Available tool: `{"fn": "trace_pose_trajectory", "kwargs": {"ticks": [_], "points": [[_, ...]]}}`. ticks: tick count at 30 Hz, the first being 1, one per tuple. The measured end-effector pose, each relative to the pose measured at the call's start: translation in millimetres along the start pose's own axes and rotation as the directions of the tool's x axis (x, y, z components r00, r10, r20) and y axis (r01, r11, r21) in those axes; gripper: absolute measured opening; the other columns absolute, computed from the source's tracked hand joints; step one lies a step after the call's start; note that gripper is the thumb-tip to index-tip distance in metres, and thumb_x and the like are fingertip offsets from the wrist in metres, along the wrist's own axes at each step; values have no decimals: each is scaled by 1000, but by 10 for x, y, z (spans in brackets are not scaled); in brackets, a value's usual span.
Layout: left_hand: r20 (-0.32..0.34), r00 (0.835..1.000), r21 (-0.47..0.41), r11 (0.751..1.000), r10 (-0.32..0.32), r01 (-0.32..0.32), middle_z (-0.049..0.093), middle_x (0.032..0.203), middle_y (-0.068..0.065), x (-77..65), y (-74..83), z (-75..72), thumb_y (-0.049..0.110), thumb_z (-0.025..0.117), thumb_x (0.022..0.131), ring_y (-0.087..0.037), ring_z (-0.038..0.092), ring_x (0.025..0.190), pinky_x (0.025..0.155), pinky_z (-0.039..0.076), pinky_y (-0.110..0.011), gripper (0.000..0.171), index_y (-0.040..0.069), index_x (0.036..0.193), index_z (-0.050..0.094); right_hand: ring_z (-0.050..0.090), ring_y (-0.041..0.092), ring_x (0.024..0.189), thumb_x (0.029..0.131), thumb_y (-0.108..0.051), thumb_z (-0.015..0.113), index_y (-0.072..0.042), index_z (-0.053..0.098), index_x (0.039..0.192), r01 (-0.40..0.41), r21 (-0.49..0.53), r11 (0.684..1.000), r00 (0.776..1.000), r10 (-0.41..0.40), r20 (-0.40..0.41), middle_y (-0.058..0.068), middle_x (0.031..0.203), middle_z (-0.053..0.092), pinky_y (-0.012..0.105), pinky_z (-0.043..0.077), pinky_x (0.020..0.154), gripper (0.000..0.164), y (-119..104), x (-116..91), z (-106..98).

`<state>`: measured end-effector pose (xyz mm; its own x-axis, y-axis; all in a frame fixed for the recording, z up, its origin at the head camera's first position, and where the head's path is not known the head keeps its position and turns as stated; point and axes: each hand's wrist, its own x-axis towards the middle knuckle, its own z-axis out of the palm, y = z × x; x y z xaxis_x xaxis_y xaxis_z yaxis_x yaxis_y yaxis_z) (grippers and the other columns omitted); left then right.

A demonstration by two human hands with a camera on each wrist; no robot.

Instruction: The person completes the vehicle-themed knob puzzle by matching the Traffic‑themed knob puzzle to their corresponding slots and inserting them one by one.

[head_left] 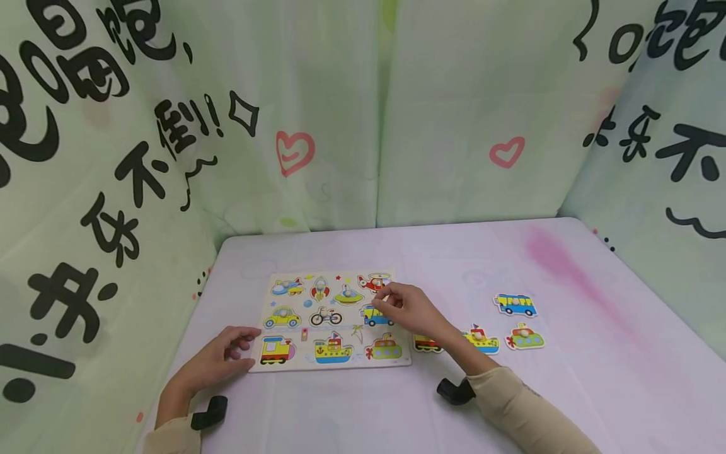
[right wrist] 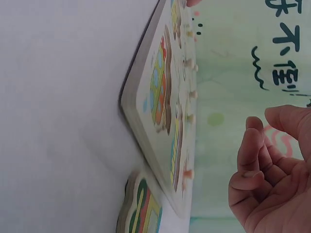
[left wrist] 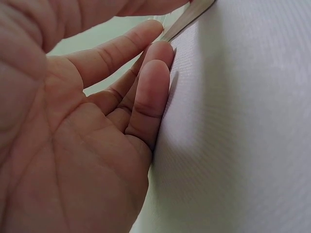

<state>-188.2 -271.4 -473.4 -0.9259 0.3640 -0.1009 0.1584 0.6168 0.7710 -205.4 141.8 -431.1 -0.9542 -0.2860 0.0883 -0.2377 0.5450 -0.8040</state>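
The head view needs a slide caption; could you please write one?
Right hand above a vehicle peg puzzle, left hand at its edge, four loose pieces to the right.

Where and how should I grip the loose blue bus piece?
I'd pinch the loose blue bus piece across its long edges, bringing the right hand down from above: it lies flat, picture up, and is shorter across than end to end. The green submarine piece lies close on its near side, so mind that edge. Any knob is too small to make out.
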Motion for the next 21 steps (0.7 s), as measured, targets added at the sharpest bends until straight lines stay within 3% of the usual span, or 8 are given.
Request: {"fn": "trace_pose_trajectory", "kwargs": {"ticks": [6,21], "points": [[1,999,8,999,-33,33,54,117,-8,-6,6,15,11,80,87,-22,51,103,83,46,-24,56,4,137,57,55,15,66,98,-26,69,-9,70,107,-31,-35,999,999,30,-38,3,75,59,25,43,58,20,83,-50,-152],[4,1000,-6,1000,-20,20,54,116,-9,-18,3,12,10,79,87,-22,50,102,81,46,-24,56,3,137,56,57,19,71,100,-26,67,-5,68,111,-110,-92,990,986,98,-134,6,80,64,28,47,62,24,358,-192,-541]]}}
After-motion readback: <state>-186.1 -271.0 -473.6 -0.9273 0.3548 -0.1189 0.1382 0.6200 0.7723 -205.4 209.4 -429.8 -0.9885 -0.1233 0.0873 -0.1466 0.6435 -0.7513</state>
